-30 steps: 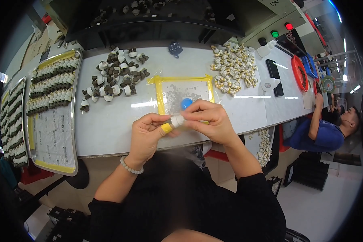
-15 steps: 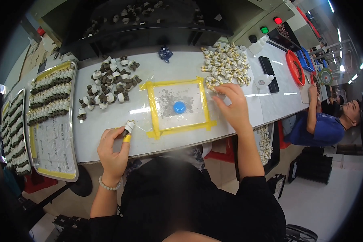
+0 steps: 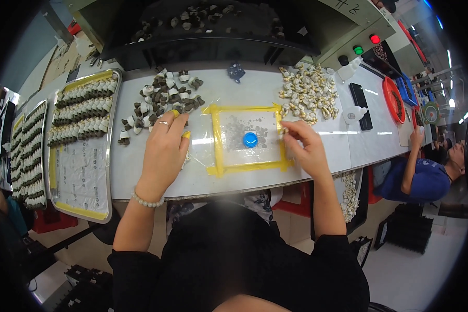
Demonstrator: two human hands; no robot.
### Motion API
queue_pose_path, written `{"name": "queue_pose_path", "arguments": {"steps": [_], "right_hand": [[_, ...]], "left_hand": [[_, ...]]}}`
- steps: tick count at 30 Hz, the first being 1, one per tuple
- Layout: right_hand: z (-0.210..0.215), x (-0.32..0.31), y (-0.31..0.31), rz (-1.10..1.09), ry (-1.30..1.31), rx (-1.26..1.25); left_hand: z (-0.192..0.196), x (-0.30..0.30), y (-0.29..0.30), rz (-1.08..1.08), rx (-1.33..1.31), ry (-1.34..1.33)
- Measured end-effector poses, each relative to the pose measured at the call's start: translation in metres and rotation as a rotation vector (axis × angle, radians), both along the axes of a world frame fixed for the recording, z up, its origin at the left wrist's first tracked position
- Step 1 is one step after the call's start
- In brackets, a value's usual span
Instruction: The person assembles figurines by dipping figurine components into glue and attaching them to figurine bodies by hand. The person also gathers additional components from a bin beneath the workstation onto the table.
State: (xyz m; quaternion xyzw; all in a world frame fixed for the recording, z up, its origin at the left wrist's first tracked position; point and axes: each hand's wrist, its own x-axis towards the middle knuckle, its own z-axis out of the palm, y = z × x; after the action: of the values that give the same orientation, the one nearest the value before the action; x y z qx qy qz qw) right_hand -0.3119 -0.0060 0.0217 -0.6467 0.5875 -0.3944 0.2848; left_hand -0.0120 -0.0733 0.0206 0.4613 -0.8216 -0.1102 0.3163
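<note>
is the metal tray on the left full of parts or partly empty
Partly empty. The tray holds three rows of small parts at its far end; its near half shows only the pale liner.

Two hands are over the worktop point(image 3: 140, 166): one left hand point(image 3: 164, 151), one right hand point(image 3: 304, 148). One blue cap point(image 3: 250, 139) lies between the fingers of both. One yellow-taped square point(image 3: 216, 140) surrounds it. Two loose heaps of small parts: one dark heap point(image 3: 164, 101) just beyond the left fingers, one pale heap point(image 3: 307, 93) beyond the right fingers. Metal trays: one full tray point(image 3: 80, 156), further ones partly visible. The loaded tray holds three rows of parts point(image 3: 80, 112). One black phone point(image 3: 361, 104). One red bowl point(image 3: 394, 99).
</note>
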Motion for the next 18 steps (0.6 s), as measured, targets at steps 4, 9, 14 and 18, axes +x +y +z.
{"name": "queue_pose_path", "arguments": {"steps": [4, 9, 14, 18], "right_hand": [[-0.003, 0.01, 0.009, 0.015, 0.005, 0.089], [-0.001, 0.003, 0.006, -0.026, 0.114, 0.118], [-0.006, -0.002, 0.005, 0.021, 0.204, -0.09], [-0.006, -0.003, 0.002, 0.17, 0.426, -0.3]], "left_hand": [[-0.001, -0.008, -0.012, -0.026, 0.114, -0.158], [0.012, -0.006, -0.012, -0.057, 0.282, -0.018], [0.006, -0.009, 0.015, -0.216, 0.728, 0.894], [0.006, -0.026, 0.04, -0.258, 1.285, 1.328]]}}
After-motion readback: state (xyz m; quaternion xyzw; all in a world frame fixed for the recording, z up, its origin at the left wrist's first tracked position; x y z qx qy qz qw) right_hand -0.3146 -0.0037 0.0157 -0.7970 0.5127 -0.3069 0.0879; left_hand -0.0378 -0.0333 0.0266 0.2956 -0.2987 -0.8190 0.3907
